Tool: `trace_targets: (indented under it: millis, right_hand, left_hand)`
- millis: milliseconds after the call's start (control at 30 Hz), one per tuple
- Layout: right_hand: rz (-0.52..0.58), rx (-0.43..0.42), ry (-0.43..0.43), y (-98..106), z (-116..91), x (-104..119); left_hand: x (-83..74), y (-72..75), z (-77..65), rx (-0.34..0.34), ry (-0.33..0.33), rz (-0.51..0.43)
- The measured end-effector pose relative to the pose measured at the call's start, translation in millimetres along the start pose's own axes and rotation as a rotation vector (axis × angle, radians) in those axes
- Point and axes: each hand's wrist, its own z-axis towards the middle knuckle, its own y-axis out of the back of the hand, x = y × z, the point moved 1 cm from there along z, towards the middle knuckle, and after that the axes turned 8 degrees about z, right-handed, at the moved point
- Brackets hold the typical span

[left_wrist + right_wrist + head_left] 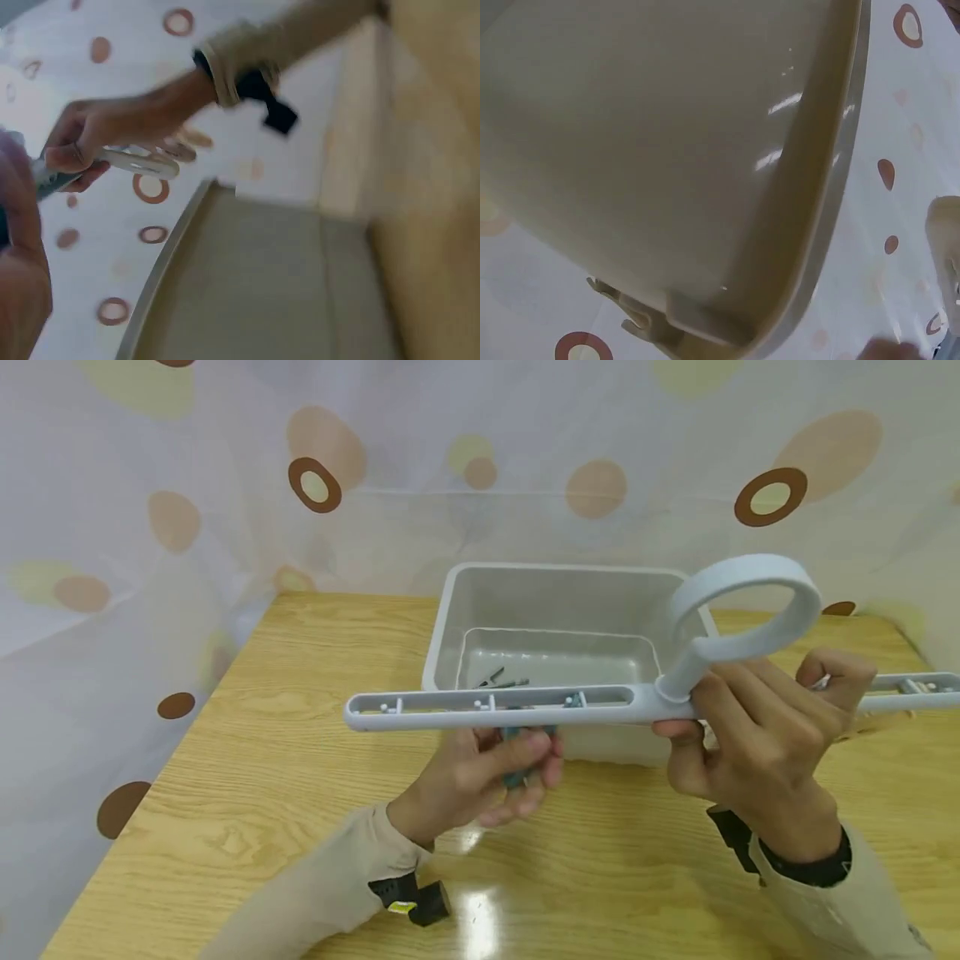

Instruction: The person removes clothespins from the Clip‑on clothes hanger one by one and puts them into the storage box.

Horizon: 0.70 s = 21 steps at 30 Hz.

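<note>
In the head view my right hand (pixel 765 727) grips a pale grey slotted hanger bar (pixel 480 719) next to the base of its large ring hook (pixel 806 614). The bar is held level across the front of the bin. Beneath its left half, my left hand (pixel 465 777) pinches a teal clip (pixel 513 777) between thumb and fingers, partly hidden by them. Small pegs and crossbars show inside the slots, with a bit of teal (pixel 573 701) at one of them. The left wrist view shows the right hand (pixel 97 131) on the bar from below.
A grey plastic bin (pixel 570 597) stands on the wooden table (pixel 322 652) behind the hanger. A few dark clips (pixel 506 682) lie on its floor. A white curtain (pixel 525 427) with brown and yellow spots hangs behind. The bin's wall (pixel 667 150) fills much of the right wrist view.
</note>
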Motion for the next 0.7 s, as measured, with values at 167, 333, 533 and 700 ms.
trace_targets:
  millis: [167,333,533,700]
  right_hand:
    - [-0.033,0.043,0.025,-2,-3,-1]
    - [-0.048,0.064,-0.014,-2,-5,6]
    - [-0.057,0.061,-0.072,1,-6,16]
    - [-0.056,0.071,-0.091,-1,-4,9]
  left_hand:
    - [-7.3,-5.6,4.2,-0.138,-0.229,0.592]
    - [-8.9,-4.3,5.3,-0.303,-0.588,1.442]
    - [-14.0,2.6,6.0,-0.433,-0.974,2.089]
    - [-12.2,0.5,7.4,-0.371,-0.726,1.784]
